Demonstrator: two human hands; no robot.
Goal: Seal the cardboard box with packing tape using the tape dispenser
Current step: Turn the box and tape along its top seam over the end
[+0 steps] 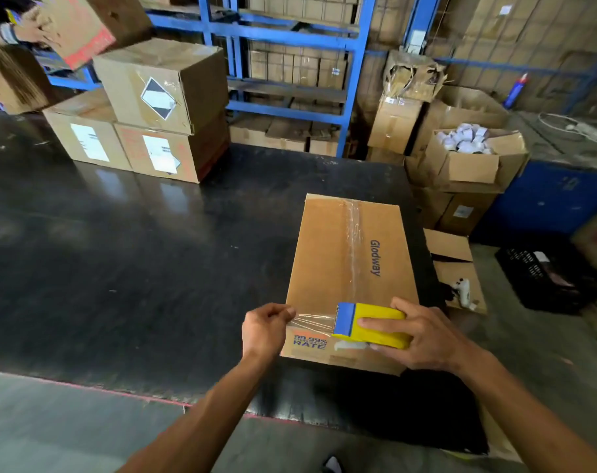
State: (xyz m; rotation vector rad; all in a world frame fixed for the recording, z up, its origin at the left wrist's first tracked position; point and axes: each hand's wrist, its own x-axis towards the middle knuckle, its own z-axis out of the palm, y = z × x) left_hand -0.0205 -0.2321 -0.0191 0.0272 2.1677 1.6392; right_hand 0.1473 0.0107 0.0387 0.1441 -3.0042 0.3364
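A closed cardboard box [327,254] printed "Glodway" lies flat on the black table [147,254], near its right front. A strip of clear tape [353,233] runs along its top seam. My right hand [416,339] grips the yellow tape dispenser [375,324] with its blue front edge, held over the box's near end. My left hand [264,331] pinches the free end of a clear tape strip [312,322] stretched from the dispenser to the left, just above the box's near left corner.
Three taped cardboard boxes [153,107] are stacked at the table's far left; another person's hand [34,27] holds a box above them. Blue shelving [290,63] stands behind. Right of the table are open cartons [471,162], a low carton with a white tool [460,291] and a black crate [546,278].
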